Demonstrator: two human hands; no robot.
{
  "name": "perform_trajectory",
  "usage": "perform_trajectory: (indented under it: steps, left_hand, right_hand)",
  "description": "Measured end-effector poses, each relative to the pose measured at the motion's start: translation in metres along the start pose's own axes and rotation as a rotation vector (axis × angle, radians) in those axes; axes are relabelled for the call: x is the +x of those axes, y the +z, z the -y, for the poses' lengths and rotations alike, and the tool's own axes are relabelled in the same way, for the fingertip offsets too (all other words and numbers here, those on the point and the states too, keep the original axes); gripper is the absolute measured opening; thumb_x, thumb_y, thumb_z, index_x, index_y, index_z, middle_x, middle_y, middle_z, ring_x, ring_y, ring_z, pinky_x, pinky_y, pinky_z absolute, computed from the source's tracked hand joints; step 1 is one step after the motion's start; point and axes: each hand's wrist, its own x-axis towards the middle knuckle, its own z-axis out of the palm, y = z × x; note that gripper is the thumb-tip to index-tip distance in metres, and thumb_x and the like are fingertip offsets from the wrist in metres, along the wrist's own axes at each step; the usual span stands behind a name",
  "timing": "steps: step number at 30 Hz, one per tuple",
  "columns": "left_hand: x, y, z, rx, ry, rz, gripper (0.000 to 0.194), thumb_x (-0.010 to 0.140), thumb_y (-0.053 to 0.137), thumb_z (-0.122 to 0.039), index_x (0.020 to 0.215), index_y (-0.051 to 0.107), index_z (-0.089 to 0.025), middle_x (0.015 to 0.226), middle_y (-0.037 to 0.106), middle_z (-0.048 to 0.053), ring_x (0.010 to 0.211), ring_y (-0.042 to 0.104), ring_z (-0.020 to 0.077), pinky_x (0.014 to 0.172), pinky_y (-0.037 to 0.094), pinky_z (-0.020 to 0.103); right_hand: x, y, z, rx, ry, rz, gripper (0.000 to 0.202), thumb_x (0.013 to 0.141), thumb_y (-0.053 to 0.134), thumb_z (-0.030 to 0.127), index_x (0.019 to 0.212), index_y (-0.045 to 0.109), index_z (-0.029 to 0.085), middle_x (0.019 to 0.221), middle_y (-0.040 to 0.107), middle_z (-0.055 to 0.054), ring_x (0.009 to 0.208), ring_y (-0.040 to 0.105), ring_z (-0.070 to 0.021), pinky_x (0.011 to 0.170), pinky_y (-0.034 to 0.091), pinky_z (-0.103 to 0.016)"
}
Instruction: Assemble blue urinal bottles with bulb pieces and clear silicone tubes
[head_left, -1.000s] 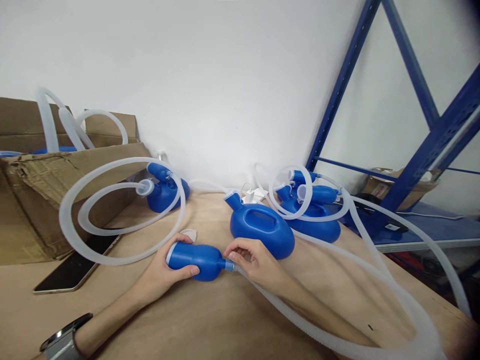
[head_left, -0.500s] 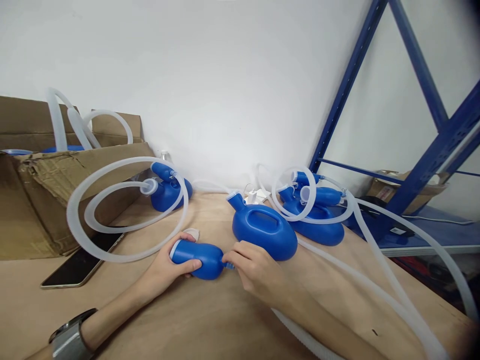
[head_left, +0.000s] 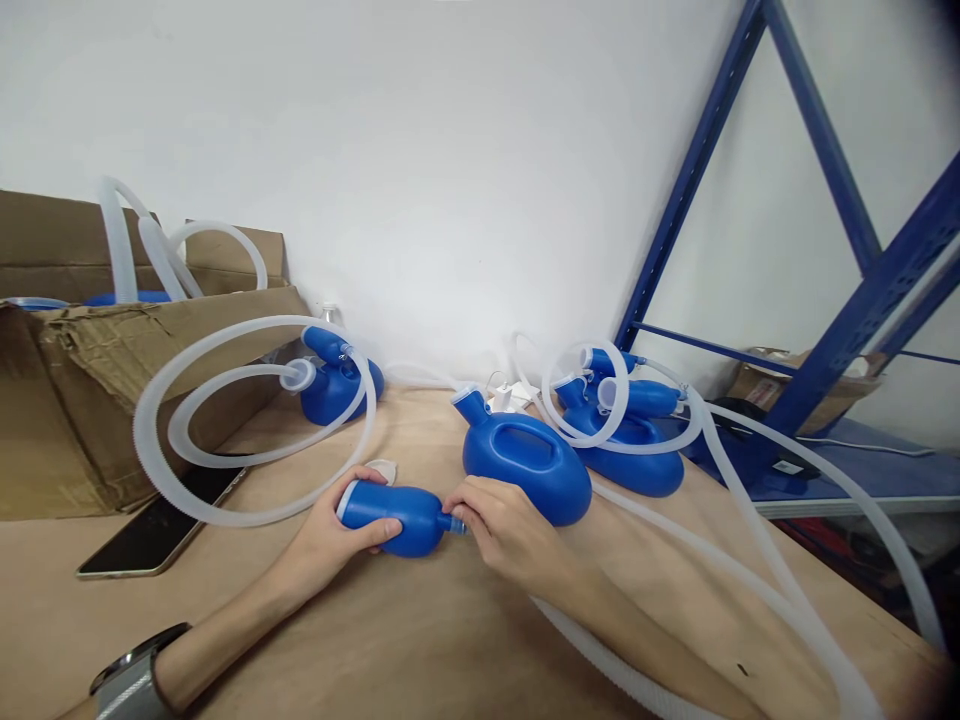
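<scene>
My left hand (head_left: pixel 334 535) is wrapped round a blue plastic urinal cup (head_left: pixel 401 518), which lies on its side with its white-rimmed mouth to the left. Its narrow nozzle points right, with a small greyish piece at the tip. At that nozzle the fingers of my right hand (head_left: pixel 502 530) are pinched together; what they grip is hidden. A translucent hose (head_left: pixel 592 655) emerges from under my right forearm. Just behind my right hand stands a blue urinal bottle (head_left: pixel 525 465) with a moulded handle. A white cap (head_left: pixel 384 470) lies behind the cup.
At the left are a cardboard box (head_left: pixel 172 335) holding hoses, a phone (head_left: pixel 161 525), and another blue bottle (head_left: pixel 330 393) with a coiled hose (head_left: pixel 154 440). More blue bottles (head_left: pixel 637 465) and hoses stand at the right, near a blue metal shelf (head_left: pixel 817 405).
The fingers of my right hand have shifted slightly on the nozzle, so more of it shows now. My left hand keeps its hold on the cup.
</scene>
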Motion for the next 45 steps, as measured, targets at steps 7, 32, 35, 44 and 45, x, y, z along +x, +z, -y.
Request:
perform_trajectory:
  steps: [7, 32, 35, 44, 45]
  left_hand:
    - [0.003, -0.002, 0.004, -0.033, 0.008, 0.034, 0.062, 0.057, 0.087, -0.052, 0.101, 0.056, -0.022, 0.104, 0.060, 0.003, 0.068, 0.062, 0.0151, 0.058, 0.059, 0.031]
    - [0.003, -0.009, 0.017, 0.061, 0.101, 0.086, 0.059, 0.062, 0.086, -0.051, 0.106, 0.058, -0.024, 0.099, 0.065, 0.002, 0.083, 0.064, 0.0220, 0.069, 0.057, 0.031]
    - [0.003, -0.011, 0.018, 0.082, 0.114, 0.094, 0.059, 0.063, 0.086, -0.051, 0.107, 0.059, -0.024, 0.105, 0.065, 0.004, 0.088, 0.064, 0.0234, 0.075, 0.057, 0.033]
    - [0.003, -0.011, 0.015, 0.111, 0.092, 0.072, 0.059, 0.063, 0.084, -0.055, 0.107, 0.059, -0.025, 0.100, 0.066, 0.002, 0.081, 0.064, 0.0224, 0.070, 0.055, 0.031]
    - [0.003, -0.011, 0.015, 0.109, 0.094, 0.066, 0.058, 0.063, 0.084, -0.055, 0.106, 0.059, -0.025, 0.100, 0.066, 0.002, 0.081, 0.065, 0.0224, 0.070, 0.055, 0.031]
  right_hand:
    - [0.002, -0.013, -0.010, 0.346, 0.297, 0.123, 0.025, 0.102, 0.052, 0.036, 0.117, 0.063, 0.020, 0.098, 0.072, -0.004, 0.088, 0.067, -0.0180, 0.080, 0.050, -0.029]
    - [-0.005, -0.002, -0.041, 1.156, 0.809, 0.793, 0.041, 0.091, 0.057, 0.051, 0.096, 0.068, 0.011, 0.077, 0.068, -0.007, 0.062, 0.067, -0.0152, 0.047, 0.052, -0.020]
    - [-0.007, 0.003, -0.047, 1.188, 0.776, 0.833, 0.046, 0.097, 0.048, 0.054, 0.092, 0.065, 0.012, 0.076, 0.068, -0.008, 0.062, 0.067, -0.0154, 0.045, 0.050, -0.019]
    - [-0.007, 0.002, -0.045, 1.163, 0.853, 0.532, 0.035, 0.097, 0.051, 0.048, 0.087, 0.063, 0.016, 0.067, 0.062, -0.002, 0.054, 0.058, -0.0127, 0.049, 0.049, -0.021]
    - [-0.006, -0.001, -0.043, 1.156, 0.822, 0.478, 0.031, 0.094, 0.057, 0.045, 0.086, 0.064, 0.016, 0.068, 0.062, -0.001, 0.054, 0.056, -0.0116, 0.050, 0.049, -0.021]
